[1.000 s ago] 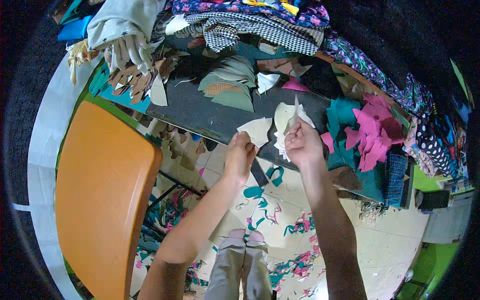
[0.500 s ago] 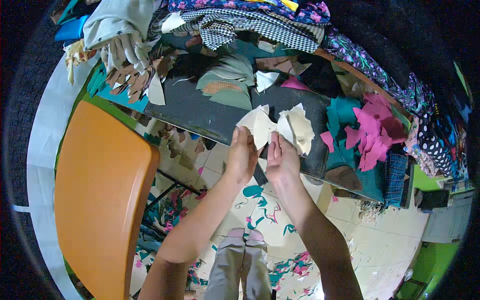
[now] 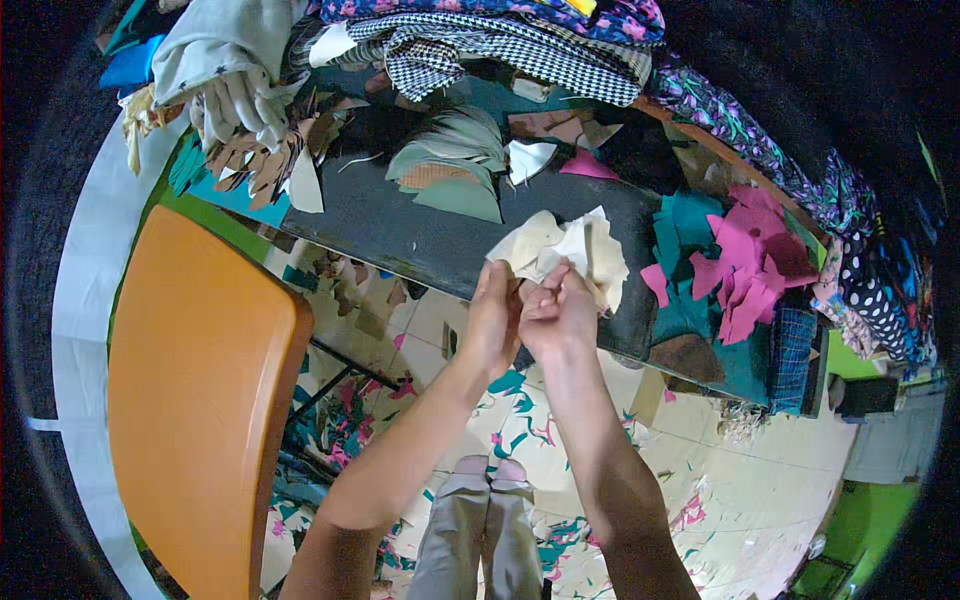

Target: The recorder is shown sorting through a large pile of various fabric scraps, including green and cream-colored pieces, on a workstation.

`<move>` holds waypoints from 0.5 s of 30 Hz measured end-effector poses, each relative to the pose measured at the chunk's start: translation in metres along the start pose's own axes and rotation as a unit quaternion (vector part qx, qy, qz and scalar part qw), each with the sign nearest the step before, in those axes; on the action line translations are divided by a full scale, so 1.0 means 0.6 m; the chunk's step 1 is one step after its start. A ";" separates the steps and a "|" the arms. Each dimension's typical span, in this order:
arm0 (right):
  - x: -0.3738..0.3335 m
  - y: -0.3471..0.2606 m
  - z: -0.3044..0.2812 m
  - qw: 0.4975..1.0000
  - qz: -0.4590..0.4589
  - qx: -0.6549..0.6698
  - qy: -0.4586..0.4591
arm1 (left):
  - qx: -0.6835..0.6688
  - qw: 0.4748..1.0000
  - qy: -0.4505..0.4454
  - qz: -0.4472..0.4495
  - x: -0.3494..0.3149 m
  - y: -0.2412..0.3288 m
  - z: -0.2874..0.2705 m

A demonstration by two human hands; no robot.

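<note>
- Above the near edge of the bench, left hand and right hand kept a closed, pinching grip on one curled cream piece.
- Right lay pink pieces.
- Far lay a fanned green stack.

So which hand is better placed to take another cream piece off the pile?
Probably the right hand: it's closer to the pile, which lies just beyond it, to its right. The left hand is farther away, pinching a cream piece.

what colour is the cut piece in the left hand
The cut piece in the left hand is cream: head view.
</note>
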State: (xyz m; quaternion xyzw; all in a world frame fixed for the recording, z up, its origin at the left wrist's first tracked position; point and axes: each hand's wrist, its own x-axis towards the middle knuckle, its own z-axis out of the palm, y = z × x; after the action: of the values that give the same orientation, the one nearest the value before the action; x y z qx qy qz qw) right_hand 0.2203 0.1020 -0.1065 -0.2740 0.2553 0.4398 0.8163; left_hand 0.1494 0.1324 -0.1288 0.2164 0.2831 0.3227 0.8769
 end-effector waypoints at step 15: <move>-0.038 -0.064 0.002 0.787 -0.261 -0.544 -0.129 | 0.066 0.996 0.051 0.045 -0.001 0.034 -0.021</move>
State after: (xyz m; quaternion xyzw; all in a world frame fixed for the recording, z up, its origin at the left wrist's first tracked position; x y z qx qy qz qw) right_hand 0.2424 0.0719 -0.0820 -0.6697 -0.2159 0.3073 0.6407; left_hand 0.1320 0.1488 -0.1263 0.2693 0.3379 0.3529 0.8299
